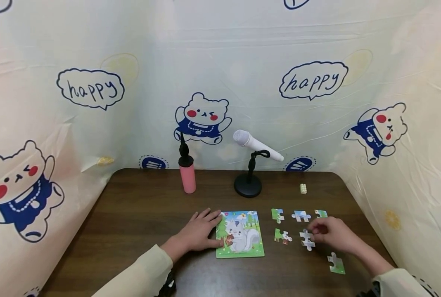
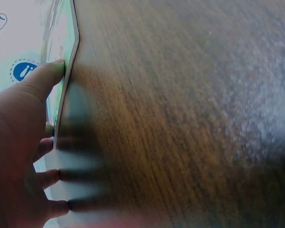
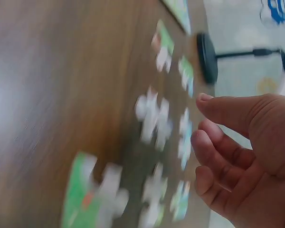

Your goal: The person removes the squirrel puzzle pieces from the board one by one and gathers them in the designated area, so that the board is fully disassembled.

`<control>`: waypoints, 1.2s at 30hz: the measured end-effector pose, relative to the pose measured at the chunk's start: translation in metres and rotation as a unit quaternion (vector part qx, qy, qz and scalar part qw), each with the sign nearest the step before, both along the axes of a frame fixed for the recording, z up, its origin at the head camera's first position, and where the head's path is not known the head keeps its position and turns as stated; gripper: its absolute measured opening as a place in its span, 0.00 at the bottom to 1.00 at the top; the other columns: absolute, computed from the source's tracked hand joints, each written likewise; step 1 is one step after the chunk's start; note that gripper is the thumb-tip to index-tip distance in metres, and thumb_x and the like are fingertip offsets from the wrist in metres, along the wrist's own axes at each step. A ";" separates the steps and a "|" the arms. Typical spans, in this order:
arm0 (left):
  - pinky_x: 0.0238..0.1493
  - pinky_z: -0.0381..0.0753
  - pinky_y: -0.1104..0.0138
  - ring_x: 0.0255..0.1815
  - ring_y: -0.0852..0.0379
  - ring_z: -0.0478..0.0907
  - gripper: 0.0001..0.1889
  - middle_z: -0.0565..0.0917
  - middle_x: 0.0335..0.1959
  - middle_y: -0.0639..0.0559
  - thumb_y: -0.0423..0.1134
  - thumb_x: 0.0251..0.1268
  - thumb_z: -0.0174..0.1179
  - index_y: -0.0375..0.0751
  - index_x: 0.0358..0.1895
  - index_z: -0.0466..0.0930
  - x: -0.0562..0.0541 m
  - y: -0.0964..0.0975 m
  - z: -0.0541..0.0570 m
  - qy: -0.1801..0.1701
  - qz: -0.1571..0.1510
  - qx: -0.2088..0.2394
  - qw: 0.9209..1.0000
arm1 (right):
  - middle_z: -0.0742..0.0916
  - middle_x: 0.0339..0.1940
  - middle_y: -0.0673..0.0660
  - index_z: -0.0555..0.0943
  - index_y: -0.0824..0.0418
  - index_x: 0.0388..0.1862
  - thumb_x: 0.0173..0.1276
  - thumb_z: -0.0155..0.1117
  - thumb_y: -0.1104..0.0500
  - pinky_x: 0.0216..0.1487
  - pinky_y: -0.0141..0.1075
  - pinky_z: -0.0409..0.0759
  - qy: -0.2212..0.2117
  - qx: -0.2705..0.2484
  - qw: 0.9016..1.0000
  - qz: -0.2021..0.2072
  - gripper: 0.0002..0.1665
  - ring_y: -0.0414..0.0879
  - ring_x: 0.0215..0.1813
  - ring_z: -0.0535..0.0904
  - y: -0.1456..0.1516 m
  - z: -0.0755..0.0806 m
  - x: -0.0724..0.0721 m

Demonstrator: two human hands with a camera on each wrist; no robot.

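Note:
A puzzle board [image 1: 240, 235] with a white squirrel picture lies on the table. My left hand [image 1: 200, 231] rests at its left edge, fingers spread and thumb [image 2: 52, 76] on the board. Loose jigsaw pieces lie to the right, among them a white-blue piece [image 1: 307, 240], an upper piece [image 1: 301, 215], a green corner piece [image 1: 278, 215] and a near piece [image 1: 336, 264]. Just above the pieces hovers my right hand [image 1: 330, 233], fingers loosely bent. In the right wrist view, nothing shows between that hand's thumb [image 3: 228, 111] and fingers. From the head, it hides part of the layout.
Toward the back of the brown table [image 1: 142, 214] stand a pink hand pump [image 1: 188, 177] and a white microphone [image 1: 259, 145] on a black stand [image 1: 248, 185]. A small cream building block [image 1: 303, 189] sits at the back right. A printed curtain hangs behind.

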State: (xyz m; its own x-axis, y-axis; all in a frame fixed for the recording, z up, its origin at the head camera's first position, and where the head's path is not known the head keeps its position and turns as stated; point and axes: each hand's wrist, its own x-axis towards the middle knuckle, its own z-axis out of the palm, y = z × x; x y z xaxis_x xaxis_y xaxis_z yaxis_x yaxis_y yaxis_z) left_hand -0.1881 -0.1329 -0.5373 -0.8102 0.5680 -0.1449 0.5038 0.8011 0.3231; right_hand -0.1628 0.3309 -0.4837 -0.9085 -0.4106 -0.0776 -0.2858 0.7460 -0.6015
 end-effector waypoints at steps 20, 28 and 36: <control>0.74 0.57 0.33 0.83 0.38 0.54 0.48 0.61 0.82 0.52 0.73 0.61 0.60 0.50 0.79 0.65 0.001 0.005 0.003 0.002 0.019 -0.016 1.000 | 0.87 0.43 0.52 0.87 0.57 0.53 0.66 0.76 0.58 0.36 0.32 0.76 -0.018 0.020 0.989 0.143 0.17 0.39 0.33 0.76 -0.168 -0.014 -0.027; 0.73 0.58 0.33 0.82 0.38 0.55 0.49 0.61 0.82 0.52 0.75 0.61 0.59 0.48 0.79 0.65 0.004 0.005 0.003 0.006 0.018 -0.010 1.000 | 0.87 0.43 0.51 0.86 0.58 0.53 0.64 0.77 0.57 0.35 0.30 0.76 -0.034 0.022 0.988 0.147 0.18 0.34 0.31 0.75 -0.192 -0.021 -0.024; 0.72 0.58 0.32 0.82 0.36 0.56 0.49 0.62 0.82 0.50 0.73 0.60 0.61 0.45 0.78 0.66 0.006 0.008 0.007 0.010 0.024 -0.005 1.000 | 0.86 0.38 0.49 0.87 0.57 0.50 0.62 0.78 0.57 0.37 0.31 0.75 -0.023 0.034 0.989 0.142 0.18 0.37 0.33 0.75 -0.201 -0.023 -0.021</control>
State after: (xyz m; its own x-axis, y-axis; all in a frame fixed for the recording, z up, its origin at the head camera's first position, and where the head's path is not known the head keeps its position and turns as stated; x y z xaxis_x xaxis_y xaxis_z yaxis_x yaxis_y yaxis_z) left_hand -0.1823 -0.1246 -0.5304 -0.8388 0.5276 -0.1343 0.4714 0.8273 0.3056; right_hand -0.1834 0.1300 -0.5070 -0.7525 -0.6409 -0.1516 -0.4630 0.6785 -0.5703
